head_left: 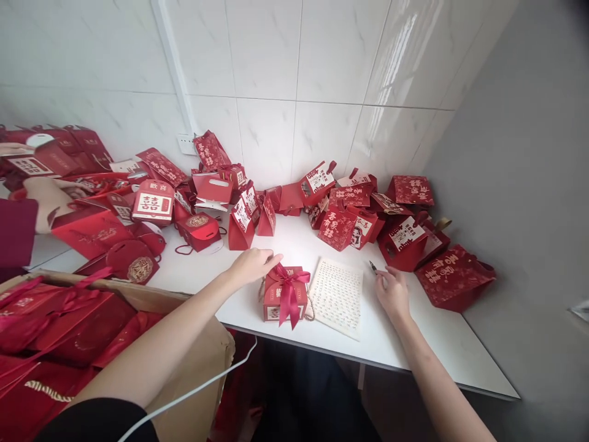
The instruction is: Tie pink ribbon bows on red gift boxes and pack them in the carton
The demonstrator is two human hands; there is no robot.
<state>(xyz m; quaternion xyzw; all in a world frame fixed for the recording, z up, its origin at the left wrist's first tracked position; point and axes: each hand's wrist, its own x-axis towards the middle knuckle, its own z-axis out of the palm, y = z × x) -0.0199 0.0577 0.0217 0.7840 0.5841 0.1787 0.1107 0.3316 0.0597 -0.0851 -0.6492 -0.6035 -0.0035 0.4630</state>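
Observation:
A small red gift box (272,294) with gold and white printing stands near the table's front edge. Twisted cord handles hang at its sides, and a crimson ribbon bow (289,294) is tied over its top. My left hand (255,264) reaches over from the left, its fingertips pinched on the bow's upper left loop. Right of the box lies a sheet of paper (338,294) covered in handwritten lines. Beyond the sheet, my right hand (393,291) rests on the table with a dark pen (372,266) between its fingers, the tip pointing up and left.
Several red boxes (338,226) line the back of the white table (469,356). At lower left, a cardboard carton (184,368) holds more red boxes. Another person's arm (46,199) works among boxes at far left. A white cable (197,390) crosses the carton; a grey wall (519,184) bounds the right.

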